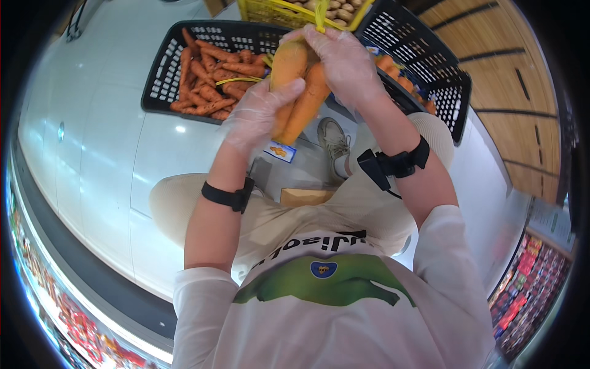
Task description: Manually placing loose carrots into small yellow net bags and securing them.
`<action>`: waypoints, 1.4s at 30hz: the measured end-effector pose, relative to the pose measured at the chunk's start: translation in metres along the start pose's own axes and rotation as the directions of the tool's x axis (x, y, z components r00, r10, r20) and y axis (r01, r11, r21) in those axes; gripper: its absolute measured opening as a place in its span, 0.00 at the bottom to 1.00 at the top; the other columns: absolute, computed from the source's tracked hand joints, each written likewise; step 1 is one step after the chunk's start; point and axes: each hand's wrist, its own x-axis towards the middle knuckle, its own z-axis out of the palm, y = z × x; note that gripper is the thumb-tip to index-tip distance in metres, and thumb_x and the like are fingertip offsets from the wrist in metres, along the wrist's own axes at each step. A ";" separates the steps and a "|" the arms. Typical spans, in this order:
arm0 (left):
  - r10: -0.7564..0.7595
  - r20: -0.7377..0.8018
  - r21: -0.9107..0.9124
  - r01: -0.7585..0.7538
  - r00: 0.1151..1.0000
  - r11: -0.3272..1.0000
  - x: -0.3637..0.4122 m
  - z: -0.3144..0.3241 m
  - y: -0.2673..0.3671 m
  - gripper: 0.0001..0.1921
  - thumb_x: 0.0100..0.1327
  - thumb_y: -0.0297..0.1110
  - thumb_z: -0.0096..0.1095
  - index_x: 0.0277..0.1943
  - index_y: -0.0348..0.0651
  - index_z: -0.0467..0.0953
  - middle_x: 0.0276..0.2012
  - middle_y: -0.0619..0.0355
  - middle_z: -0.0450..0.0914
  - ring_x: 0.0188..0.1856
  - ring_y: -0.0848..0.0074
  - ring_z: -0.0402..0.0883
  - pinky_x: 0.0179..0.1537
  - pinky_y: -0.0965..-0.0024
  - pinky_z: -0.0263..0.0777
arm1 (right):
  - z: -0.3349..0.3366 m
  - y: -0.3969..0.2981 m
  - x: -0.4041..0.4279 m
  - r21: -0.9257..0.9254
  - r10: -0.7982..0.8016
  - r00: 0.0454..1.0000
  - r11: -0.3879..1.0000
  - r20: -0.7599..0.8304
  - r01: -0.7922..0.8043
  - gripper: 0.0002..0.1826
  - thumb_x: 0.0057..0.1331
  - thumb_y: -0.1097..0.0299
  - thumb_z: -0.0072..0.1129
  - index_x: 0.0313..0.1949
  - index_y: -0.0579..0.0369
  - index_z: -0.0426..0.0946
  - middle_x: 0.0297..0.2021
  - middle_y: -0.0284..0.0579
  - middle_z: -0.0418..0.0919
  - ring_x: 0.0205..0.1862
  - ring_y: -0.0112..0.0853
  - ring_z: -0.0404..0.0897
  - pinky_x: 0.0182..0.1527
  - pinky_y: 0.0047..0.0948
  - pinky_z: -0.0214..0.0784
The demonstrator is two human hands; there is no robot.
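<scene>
Large carrots in a yellow mesh bag [292,101] hang between my hands, over the near edge of a black crate. My left hand [258,108], in a clear plastic glove, grips the bag's left side with the thumb across the carrots. My right hand [348,62], gloved the same way, pinches the gathered neck of the mesh. A yellow knotted tail [321,16] sticks up above its fingers. At the bag's lower end shows a blue and white label [280,151] with a carrot picture. Fingers behind the bag are hidden.
Loose carrots fill part of the left black plastic crate [159,69]. Another black crate [449,108], with bagged carrots [392,69], stands to the right. Behind is a yellow crate [267,11] of potatoes [343,14]. Wooden cabinets [493,69] line the right; a cardboard piece [304,197] lies between my legs.
</scene>
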 end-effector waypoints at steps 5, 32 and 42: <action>-0.098 0.222 -0.040 0.109 0.970 0.993 0.027 0.019 0.013 0.36 0.72 0.49 0.66 0.71 0.29 0.66 0.63 0.44 0.79 0.62 0.55 0.82 0.60 0.44 0.82 | -0.045 0.007 -0.003 0.393 0.215 0.925 0.916 -0.313 -0.080 0.19 0.79 0.52 0.55 0.58 0.50 0.81 0.36 0.40 0.83 0.37 0.30 0.78 0.42 0.30 0.72; -0.558 0.330 0.786 0.106 0.761 0.609 0.321 0.293 -0.118 0.28 0.73 0.48 0.69 0.64 0.34 0.75 0.54 0.52 0.83 0.54 0.72 0.84 0.58 0.70 0.78 | -0.369 0.185 -0.041 0.863 0.494 0.839 0.502 -0.230 -0.060 0.17 0.82 0.61 0.51 0.57 0.61 0.77 0.52 0.47 0.82 0.55 0.36 0.83 0.57 0.37 0.79; -0.739 -0.011 0.863 0.380 0.673 0.333 0.401 0.248 -0.229 0.27 0.71 0.45 0.70 0.63 0.34 0.76 0.56 0.53 0.82 0.60 0.70 0.79 0.63 0.64 0.71 | -0.402 0.259 -0.129 -0.409 0.111 0.936 0.877 -0.335 -0.250 0.19 0.77 0.65 0.57 0.63 0.60 0.77 0.57 0.50 0.83 0.59 0.38 0.82 0.63 0.33 0.74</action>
